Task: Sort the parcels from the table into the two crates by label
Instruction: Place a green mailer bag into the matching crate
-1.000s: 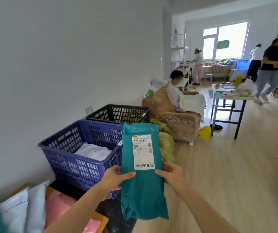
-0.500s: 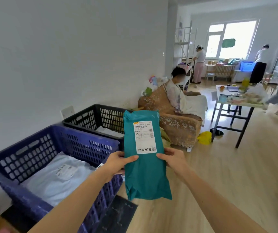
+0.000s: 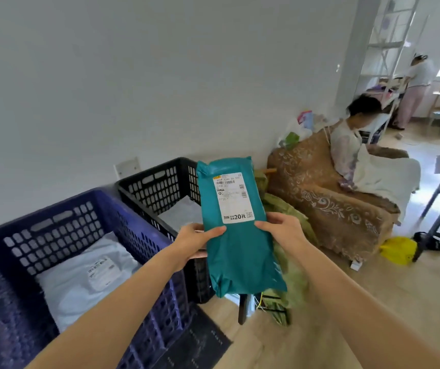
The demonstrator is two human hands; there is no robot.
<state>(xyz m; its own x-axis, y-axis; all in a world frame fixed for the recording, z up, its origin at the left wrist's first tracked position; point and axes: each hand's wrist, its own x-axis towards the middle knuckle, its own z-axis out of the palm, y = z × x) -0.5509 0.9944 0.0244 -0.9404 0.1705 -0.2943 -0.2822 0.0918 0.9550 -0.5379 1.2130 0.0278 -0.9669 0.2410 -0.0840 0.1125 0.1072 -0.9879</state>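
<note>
- My left hand (image 3: pixel 195 242) and right hand (image 3: pixel 280 230) pinched the crinkled teal plastic parcel (image 3: pixel 240 251) by its long edges, upright at frame centre.
- At lower left, the latticed blue crate (image 3: pixel 62 227) held a soft white parcel (image 3: pixel 80 283), with the black crate (image 3: pixel 157 182) just beside it.

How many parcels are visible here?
3: teal parcel gripped by left hand and right hand; white parcel in the blue crate; pale parcel in the black crate. Others may lie hidden.
</note>
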